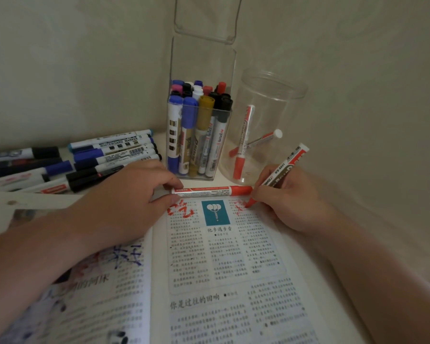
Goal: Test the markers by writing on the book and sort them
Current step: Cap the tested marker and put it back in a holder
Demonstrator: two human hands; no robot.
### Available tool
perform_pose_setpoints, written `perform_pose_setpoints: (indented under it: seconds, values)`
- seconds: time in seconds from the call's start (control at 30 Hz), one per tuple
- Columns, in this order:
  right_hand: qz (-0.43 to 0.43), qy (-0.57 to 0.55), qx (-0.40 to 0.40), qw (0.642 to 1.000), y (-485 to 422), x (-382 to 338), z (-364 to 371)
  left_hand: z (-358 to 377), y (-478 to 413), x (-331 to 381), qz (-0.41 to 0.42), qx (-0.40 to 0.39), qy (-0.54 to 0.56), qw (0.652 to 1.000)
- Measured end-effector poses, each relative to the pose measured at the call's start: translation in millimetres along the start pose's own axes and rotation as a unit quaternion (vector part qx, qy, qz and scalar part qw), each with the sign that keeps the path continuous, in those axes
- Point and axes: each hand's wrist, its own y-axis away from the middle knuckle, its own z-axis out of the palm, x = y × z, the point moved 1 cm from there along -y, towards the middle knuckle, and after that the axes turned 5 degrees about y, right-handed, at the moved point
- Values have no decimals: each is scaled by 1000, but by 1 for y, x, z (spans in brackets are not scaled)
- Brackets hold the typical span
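Testing is the step in hand: the right grip is clamped on an uncapped red marker, tip down on the book's right page by a faint red scrawl, while the left grip pinches the end of a capped marker lying along the page's top edge. Next comes sorting — judge the line, then drop the marker in the jar, which holds two red ones, or the box — which is for good ones I cannot tell.
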Motion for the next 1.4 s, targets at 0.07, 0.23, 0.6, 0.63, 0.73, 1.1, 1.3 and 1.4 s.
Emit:
perform_pose_setpoints:
  seconds: [0.07, 0.23, 0.6, 0.63, 0.73, 1.1, 1.3, 1.4]
  values:
    - [1, 20, 13, 1000, -2, 0, -1, 0, 0, 0, 1, 1, 1, 1000]
    - [-19, -28, -43, 999, 4, -6, -1, 0, 0, 0, -1, 1, 0, 1000]
    - [-16, -31, 2, 999, 3, 1, -3, -1, 0, 2, -5, -4, 1, 1000]
    - [-12, -64, 13, 998, 4, 2, -4, -1, 1, 2, -7, -5, 2, 1000]
    - [-33, -155, 44, 986, 10, 6, -5, -1, 2, 3, -17, -8, 8, 1000]
    - [-146, -177, -61, 972, 2, -91, -7, -14, 7, 12, -61, 10, 108, 992]
    - [-182, -287, -8, 940, 2, -96, 20, -21, 15, 16, -26, 36, 229, 972]
    - [-225, -196, 88, 950, 14, -83, 33, -21, 16, 21, -10, 0, 247, 969]
